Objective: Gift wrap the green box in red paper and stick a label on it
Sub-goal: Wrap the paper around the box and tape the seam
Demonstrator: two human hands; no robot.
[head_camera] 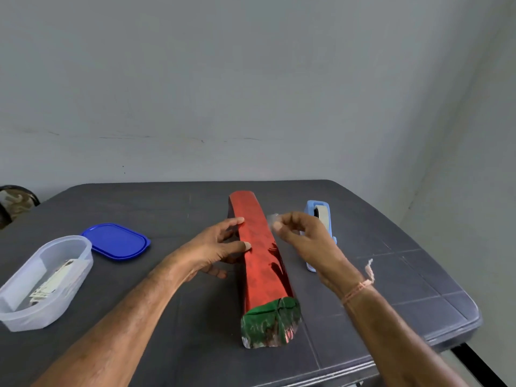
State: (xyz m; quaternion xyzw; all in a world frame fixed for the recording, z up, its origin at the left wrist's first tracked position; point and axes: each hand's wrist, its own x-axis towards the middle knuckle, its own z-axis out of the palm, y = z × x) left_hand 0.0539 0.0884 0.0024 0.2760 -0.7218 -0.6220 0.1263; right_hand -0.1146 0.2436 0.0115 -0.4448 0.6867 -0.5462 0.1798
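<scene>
A long green box [269,322] lies lengthwise on the dark table [391,289], its near end showing shiny green. Red paper [258,247] covers most of its length. My left hand [220,244] presses the paper's edge against the box's left side with thumb and forefinger. My right hand [301,233] hovers just right of the box and pinches a small clear piece of tape [273,219] between thumb and fingers.
A light blue tape dispenser [321,216] stands behind my right hand. At the left sit a clear plastic tub [72,247] holding paper labels [53,280] and its blue lid [117,241]. The table's right edge drops off near a black leg.
</scene>
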